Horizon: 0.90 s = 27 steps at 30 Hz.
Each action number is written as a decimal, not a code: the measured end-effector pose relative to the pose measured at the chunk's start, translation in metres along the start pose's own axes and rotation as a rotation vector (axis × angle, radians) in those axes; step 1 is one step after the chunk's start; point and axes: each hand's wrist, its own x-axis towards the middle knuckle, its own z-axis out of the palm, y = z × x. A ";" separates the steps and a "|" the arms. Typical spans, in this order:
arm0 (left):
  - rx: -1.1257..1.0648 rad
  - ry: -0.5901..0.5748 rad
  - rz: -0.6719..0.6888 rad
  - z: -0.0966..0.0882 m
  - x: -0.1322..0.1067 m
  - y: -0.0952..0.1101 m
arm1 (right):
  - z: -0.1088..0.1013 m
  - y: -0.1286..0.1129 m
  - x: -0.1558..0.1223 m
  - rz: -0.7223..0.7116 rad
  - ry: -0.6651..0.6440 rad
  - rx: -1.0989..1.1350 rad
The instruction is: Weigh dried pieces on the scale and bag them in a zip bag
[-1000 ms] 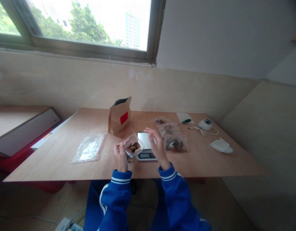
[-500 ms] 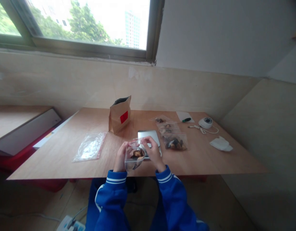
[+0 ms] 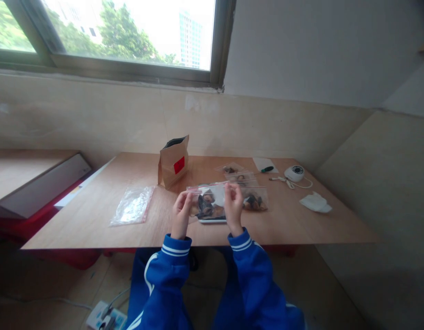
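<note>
I hold a small clear zip bag with dark dried pieces inside, upright between both hands above the table's near edge. My left hand pinches its left top corner and my right hand pinches its right top corner. Behind the bag a small digital scale lies flat on the wooden table, mostly hidden by the bag. Several filled zip bags lie in a row just right of my right hand.
A brown paper pouch with a red label stands open behind the scale. An empty clear bag lies at the left. At the far right are a green pen, a white round device with cord, and a white cloth.
My right hand came down from above the scale and took the bag's right side. Both hands then lifted the bag and stretched it flat and upright in front of the scale.
</note>
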 end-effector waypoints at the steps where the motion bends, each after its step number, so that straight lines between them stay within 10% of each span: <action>1: 0.032 -0.010 0.013 0.003 0.002 0.003 | -0.002 -0.001 0.000 -0.026 -0.032 -0.016; 12: 0.081 0.188 0.036 0.012 0.000 0.011 | -0.021 -0.013 0.001 0.031 -0.018 0.070; 27: 0.030 0.145 0.058 0.015 -0.017 0.012 | -0.045 -0.034 -0.023 0.153 0.003 0.062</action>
